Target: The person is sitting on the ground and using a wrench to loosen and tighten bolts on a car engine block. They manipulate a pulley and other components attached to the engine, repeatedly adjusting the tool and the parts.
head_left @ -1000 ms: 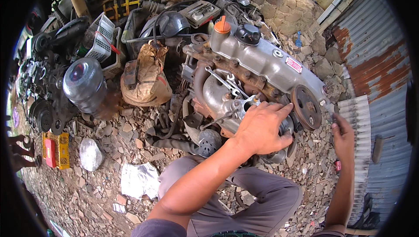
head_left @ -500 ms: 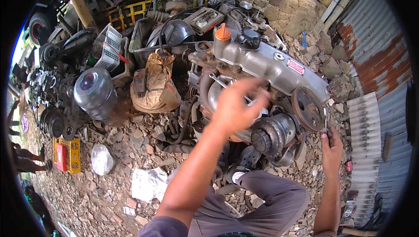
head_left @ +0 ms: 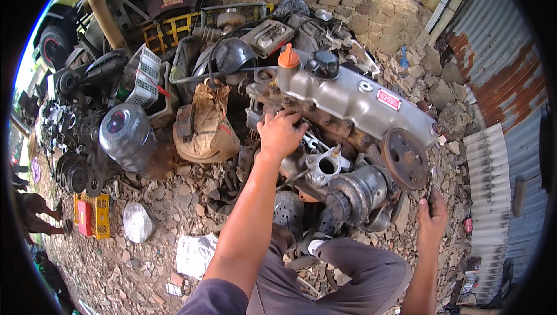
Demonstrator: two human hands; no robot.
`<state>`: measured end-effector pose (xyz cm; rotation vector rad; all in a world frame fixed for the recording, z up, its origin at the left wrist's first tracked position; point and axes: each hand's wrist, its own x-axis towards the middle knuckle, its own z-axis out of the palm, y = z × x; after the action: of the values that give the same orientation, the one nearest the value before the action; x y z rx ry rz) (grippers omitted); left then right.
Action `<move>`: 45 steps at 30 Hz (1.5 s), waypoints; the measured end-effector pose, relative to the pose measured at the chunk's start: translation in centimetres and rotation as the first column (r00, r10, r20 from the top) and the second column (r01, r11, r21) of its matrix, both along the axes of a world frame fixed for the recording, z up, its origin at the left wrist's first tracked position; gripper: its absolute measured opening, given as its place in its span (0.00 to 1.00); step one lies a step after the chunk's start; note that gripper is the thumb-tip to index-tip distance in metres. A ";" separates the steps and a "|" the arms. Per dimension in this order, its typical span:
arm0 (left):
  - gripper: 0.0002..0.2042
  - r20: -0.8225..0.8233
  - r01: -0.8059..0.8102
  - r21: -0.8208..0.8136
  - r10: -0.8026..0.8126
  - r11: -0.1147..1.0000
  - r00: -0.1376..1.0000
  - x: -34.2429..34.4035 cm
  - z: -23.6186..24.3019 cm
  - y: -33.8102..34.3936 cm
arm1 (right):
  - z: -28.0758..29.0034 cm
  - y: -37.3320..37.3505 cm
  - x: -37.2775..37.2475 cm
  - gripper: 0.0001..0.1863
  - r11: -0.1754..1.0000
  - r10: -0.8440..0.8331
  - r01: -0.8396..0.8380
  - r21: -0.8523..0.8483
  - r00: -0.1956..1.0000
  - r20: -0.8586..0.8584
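An old engine with a silver valve cover [head_left: 348, 86] lies in front of me. My left hand [head_left: 281, 134] is over its rusty side, below the orange cap [head_left: 288, 58], with the fingers bent down. A silver wrench [head_left: 314, 141] comes out beside the thumb; its other part is hidden under the hand. Right of that is a pale metal flange [head_left: 326, 166] with a round hole. My right hand [head_left: 432, 215] is closed on a thin metal tool, its shaft [head_left: 430, 183] pointing up next to the rusty pulley [head_left: 405, 158]. The tool's kind cannot be told.
Left of the engine stand a torn brown sack [head_left: 206, 132] and a clear plastic bottle [head_left: 125, 132]. A yellow crate [head_left: 100, 215] sits farther left on rubble ground. Corrugated sheets [head_left: 510, 77] line the right. Another person's legs [head_left: 42, 213] show at the far left.
My left hand has moved left and down from above the engine onto its side, uncovering the flange. My right hand stays by the pulley, a little lower in the view.
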<state>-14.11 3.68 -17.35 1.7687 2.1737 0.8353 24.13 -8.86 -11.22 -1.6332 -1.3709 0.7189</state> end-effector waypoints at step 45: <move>0.15 0.979 -0.302 0.185 -0.203 0.935 -0.030 -4.2 2.7 -0.3 | -1.7 0.4 -3.4 0.22 0.996 -0.074 0.091 0.018 0.900 -0.430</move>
<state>-18.35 3.39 -14.67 0.4715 0.9540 1.8405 20.75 -8.46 -12.96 -1.3880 -0.9844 0.9320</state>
